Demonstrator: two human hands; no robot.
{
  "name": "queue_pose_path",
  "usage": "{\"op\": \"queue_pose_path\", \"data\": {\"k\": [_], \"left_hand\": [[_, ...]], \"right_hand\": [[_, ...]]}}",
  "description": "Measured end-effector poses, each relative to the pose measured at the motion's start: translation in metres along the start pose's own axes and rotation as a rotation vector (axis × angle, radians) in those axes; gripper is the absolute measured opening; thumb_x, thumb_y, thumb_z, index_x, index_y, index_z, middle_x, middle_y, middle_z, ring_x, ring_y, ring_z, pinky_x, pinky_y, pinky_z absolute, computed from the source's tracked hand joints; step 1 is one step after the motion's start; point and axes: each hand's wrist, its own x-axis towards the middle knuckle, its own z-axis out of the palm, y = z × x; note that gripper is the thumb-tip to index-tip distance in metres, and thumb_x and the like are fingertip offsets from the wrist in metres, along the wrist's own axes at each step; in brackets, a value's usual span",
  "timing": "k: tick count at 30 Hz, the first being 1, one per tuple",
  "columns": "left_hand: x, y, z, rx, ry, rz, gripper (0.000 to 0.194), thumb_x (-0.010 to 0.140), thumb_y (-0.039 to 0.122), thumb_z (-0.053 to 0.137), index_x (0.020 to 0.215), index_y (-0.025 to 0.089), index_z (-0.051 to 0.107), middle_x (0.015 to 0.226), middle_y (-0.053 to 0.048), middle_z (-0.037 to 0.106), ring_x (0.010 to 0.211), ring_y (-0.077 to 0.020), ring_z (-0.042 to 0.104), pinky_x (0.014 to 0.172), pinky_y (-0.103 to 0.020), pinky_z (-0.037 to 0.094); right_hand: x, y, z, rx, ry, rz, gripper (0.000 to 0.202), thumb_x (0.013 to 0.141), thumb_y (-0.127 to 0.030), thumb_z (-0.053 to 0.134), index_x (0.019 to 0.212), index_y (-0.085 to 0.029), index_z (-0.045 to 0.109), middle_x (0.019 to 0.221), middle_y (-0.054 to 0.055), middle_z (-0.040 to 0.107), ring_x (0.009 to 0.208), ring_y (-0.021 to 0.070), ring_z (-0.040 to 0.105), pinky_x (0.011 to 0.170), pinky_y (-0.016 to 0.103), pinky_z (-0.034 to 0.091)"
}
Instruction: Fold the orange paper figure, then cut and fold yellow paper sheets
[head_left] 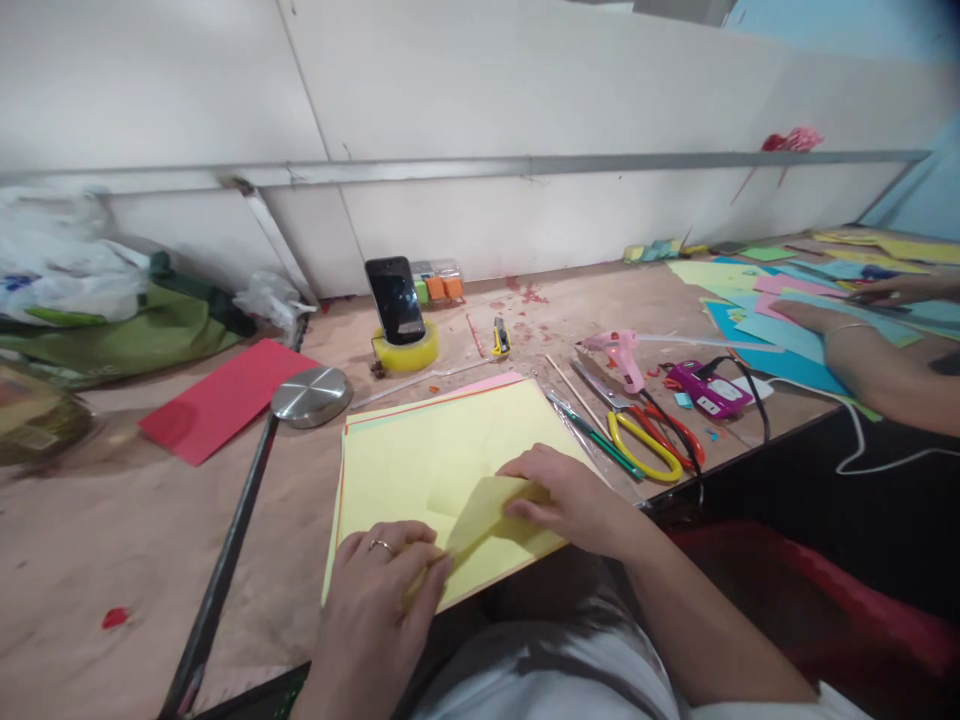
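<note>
A small piece of yellow paper (480,515) is raised at a slant between my hands, over a stack of coloured paper sheets (420,440) with a yellow one on top. My right hand (562,495) pinches its right end between thumb and fingers. At the lower left end, my left hand (390,580), with a ring on one finger, is closed on the same piece; part of the paper is hidden behind its thumb. Right of the stack lie scissors (645,445) with yellow and orange handles, a green pen (600,440) and a pink glue gun (622,355).
A phone (395,298) leans on a yellow tape roll (409,348). A metal disc on a dark rod (232,540) crosses the left side near red paper (225,400). A purple power strip (709,390) with cords lies right. Another person's hands (810,325) touch coloured sheets.
</note>
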Motion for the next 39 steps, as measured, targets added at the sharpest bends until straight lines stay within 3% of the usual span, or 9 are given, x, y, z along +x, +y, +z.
{"op": "queue_pose_path", "data": {"k": [3,11,26,29,32,34,36,39], "left_hand": [[0.0,-0.001,0.003,0.018,0.005,-0.057,0.028,0.093,0.029,0.048,0.072,0.023,0.065,0.088,-0.003,0.07,0.08,-0.0197,0.064,0.071,-0.034,0.044],[0.006,0.002,-0.001,0.1,0.019,-0.129,0.04,0.096,0.032,0.042,0.06,0.021,0.054,0.067,-0.002,0.06,0.066,-0.0189,0.055,0.063,-0.033,0.04],[0.003,0.0,-0.005,0.008,-0.027,-0.155,0.033,0.091,0.029,0.047,0.061,0.022,0.056,0.07,-0.002,0.06,0.068,-0.0196,0.057,0.062,-0.032,0.041],[0.003,0.002,-0.006,0.011,-0.042,-0.167,0.037,0.092,0.029,0.046,0.057,0.021,0.054,0.07,-0.002,0.06,0.068,-0.0191,0.056,0.062,-0.032,0.041],[0.004,0.003,-0.006,0.023,-0.054,-0.176,0.035,0.091,0.027,0.049,0.056,0.021,0.054,0.07,-0.002,0.06,0.069,-0.0193,0.056,0.063,-0.033,0.04],[0.005,0.003,-0.007,0.032,-0.075,-0.17,0.033,0.089,0.027,0.051,0.057,0.021,0.056,0.071,-0.002,0.06,0.07,-0.0195,0.056,0.063,-0.033,0.04],[0.008,0.003,-0.008,0.043,-0.093,-0.168,0.031,0.087,0.028,0.052,0.057,0.021,0.058,0.07,-0.002,0.06,0.07,-0.0197,0.057,0.062,-0.033,0.04],[0.011,0.005,-0.009,0.072,-0.123,-0.192,0.029,0.085,0.025,0.054,0.056,0.021,0.058,0.069,-0.002,0.06,0.068,-0.0204,0.056,0.062,-0.033,0.039]], "right_hand": [[0.001,0.003,-0.005,0.028,-0.009,0.052,0.04,0.078,-0.014,0.072,0.116,-0.019,0.062,0.099,0.006,0.067,0.095,0.0206,0.06,0.083,0.032,0.049],[0.009,0.015,-0.003,0.065,0.087,0.224,0.027,0.085,-0.017,0.063,0.112,-0.02,0.067,0.091,0.005,0.066,0.082,0.0178,0.062,0.076,0.031,0.049],[0.008,0.018,0.006,0.178,0.183,0.26,0.021,0.083,-0.025,0.064,0.103,-0.021,0.069,0.088,0.003,0.066,0.079,0.0168,0.062,0.071,0.029,0.049],[0.006,0.012,0.0,0.101,0.14,0.209,0.01,0.085,-0.029,0.065,0.086,-0.02,0.069,0.082,0.003,0.067,0.079,0.0175,0.061,0.071,0.029,0.047],[0.006,0.003,-0.003,-0.01,0.116,0.168,0.017,0.084,-0.031,0.068,0.074,-0.018,0.064,0.078,0.003,0.065,0.08,0.0191,0.059,0.072,0.03,0.045],[0.008,-0.004,-0.004,-0.067,0.115,0.168,0.019,0.081,-0.035,0.072,0.086,-0.018,0.065,0.089,0.005,0.066,0.087,0.0206,0.06,0.076,0.032,0.045],[0.012,-0.012,-0.003,-0.127,0.088,0.19,0.034,0.08,-0.042,0.072,0.103,-0.018,0.063,0.101,0.009,0.066,0.091,0.0219,0.061,0.078,0.033,0.045],[0.018,-0.022,-0.002,-0.236,0.018,0.264,0.047,0.078,-0.052,0.071,0.108,-0.017,0.062,0.102,0.011,0.066,0.09,0.024,0.062,0.076,0.034,0.044]]}}
